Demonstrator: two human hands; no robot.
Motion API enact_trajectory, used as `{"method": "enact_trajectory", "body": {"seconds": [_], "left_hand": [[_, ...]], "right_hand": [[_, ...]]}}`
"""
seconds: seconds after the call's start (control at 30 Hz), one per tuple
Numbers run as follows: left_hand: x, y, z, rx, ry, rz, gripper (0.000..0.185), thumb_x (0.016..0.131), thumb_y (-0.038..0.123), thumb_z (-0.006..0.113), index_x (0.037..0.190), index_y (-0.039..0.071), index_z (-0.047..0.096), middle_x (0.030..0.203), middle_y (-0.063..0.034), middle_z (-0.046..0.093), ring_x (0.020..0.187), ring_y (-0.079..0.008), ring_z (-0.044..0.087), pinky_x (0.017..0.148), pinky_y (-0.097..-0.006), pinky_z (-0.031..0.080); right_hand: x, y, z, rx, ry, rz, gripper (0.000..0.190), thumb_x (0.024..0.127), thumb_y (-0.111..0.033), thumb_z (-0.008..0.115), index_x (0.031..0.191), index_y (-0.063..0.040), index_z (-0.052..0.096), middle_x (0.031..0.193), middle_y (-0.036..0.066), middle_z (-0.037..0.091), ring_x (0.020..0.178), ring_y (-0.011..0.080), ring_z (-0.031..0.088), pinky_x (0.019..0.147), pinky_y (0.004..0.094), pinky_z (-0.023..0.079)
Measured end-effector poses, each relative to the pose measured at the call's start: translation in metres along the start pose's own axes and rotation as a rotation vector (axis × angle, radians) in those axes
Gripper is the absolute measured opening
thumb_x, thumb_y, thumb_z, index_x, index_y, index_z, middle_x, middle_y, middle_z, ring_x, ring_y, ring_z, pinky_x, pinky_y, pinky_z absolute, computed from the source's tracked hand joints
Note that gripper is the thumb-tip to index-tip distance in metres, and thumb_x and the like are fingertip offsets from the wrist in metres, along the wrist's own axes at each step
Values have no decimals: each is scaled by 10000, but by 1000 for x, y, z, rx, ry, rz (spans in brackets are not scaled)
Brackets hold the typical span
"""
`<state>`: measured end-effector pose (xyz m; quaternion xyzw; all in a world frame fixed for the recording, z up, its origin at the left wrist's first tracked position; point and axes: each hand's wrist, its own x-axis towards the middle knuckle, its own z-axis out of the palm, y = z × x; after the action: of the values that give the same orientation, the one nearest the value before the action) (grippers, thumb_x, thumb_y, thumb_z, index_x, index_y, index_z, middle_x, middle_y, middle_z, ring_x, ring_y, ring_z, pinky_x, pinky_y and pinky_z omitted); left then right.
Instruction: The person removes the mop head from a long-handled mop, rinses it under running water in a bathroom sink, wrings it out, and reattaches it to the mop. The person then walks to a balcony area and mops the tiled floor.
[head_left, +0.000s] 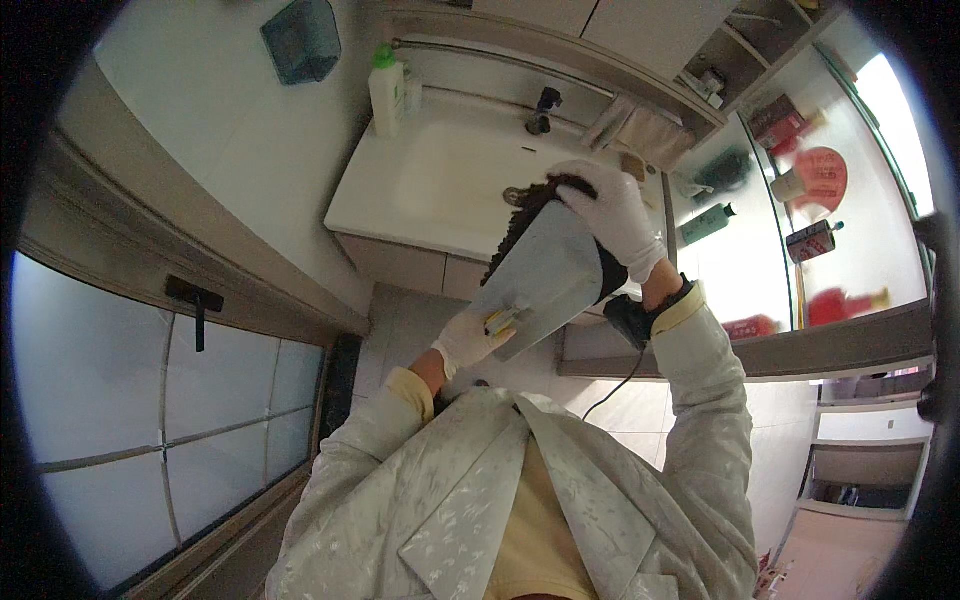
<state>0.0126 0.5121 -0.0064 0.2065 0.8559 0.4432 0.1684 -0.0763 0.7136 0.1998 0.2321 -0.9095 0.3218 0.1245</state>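
A tilted, pale grey flat-sided object (551, 262) with dark fluffy material (523, 219) along its upper edge is between my hands, in front of the white sink; its exact kind I cannot tell. My right hand (611, 214), in a white glove, grips its top end and the dark material. At its lower left end, my left hand (476, 337), also gloved in white, holds it near a small yellow and clear piece (500, 321). A black device (628, 319) with a cord hangs beside my right wrist.
Behind the object is a white sink (442, 172) with a dark faucet (543, 111). A green-capped bottle (387, 94) stands at its left corner. Towels (645, 135) hang at the back. Glass shelves (750, 255) with bottles are on the right, a paned door (217, 382) on the left.
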Motion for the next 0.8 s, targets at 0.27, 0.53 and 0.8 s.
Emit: {"method": "enact_trajectory", "body": {"seconds": [0.27,0.53,0.8], "left_hand": [[2,1,-1,12,-78,-111,645,840,584,577,1229,71,608,903,-181,688,842,-343,659,755,-417,511],[-2,3,-1,31,-127,-121,673,839,600,561,1234,56,602,914,-191,685,846,-344,657,753,-412,513],[-5,10,-3,18,-106,-88,671,848,596,557,1253,62,591,921,-206,683,858,-355,660,765,-421,515]], "right_hand": [[-2,0,0,-83,1,16,250,844,-161,651,1050,-23,626,942,177,669,892,327,658,771,378,510],[-8,-2,7,-17,35,78,171,855,-115,620,984,-7,595,885,189,658,876,357,649,750,383,502],[-12,13,-2,78,-59,204,132,879,-16,546,950,12,653,964,83,673,924,150,623,848,288,483]]}}
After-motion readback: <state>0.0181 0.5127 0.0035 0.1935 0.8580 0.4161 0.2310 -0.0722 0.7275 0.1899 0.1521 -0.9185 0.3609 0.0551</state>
